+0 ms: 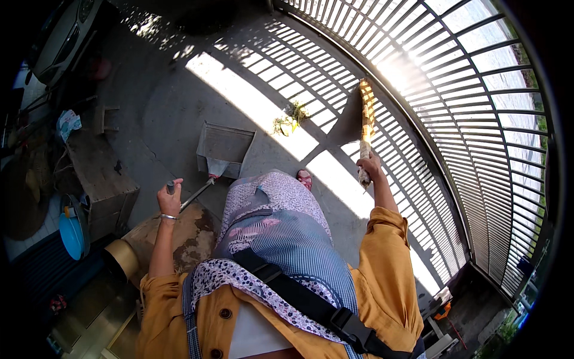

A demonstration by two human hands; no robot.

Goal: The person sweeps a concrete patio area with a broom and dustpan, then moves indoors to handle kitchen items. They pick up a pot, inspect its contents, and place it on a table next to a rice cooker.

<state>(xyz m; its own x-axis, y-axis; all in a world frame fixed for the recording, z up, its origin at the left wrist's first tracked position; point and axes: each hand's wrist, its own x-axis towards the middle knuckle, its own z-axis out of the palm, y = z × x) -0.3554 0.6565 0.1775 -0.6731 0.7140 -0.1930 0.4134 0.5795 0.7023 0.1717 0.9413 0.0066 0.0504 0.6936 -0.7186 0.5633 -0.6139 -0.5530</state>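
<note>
Broom [365, 128] gripped in right hand [372, 165], bristles up by the barred gate [478, 119]. Left hand [170, 200] closed on long handle of metal dustpan [224, 146], which sits on the concrete floor [179, 102] ahead. Leaf litter [291, 119] lies between both, beyond the hands. Risk: a hard sweep could scatter leaves past the pan or through the gate bars.

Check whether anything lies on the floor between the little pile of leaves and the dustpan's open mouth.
Nothing visible does. The leaf pile lies on bare concrete to the right of the dustpan, held by the left hand. The broom in the right hand stands right of the pile.
</note>
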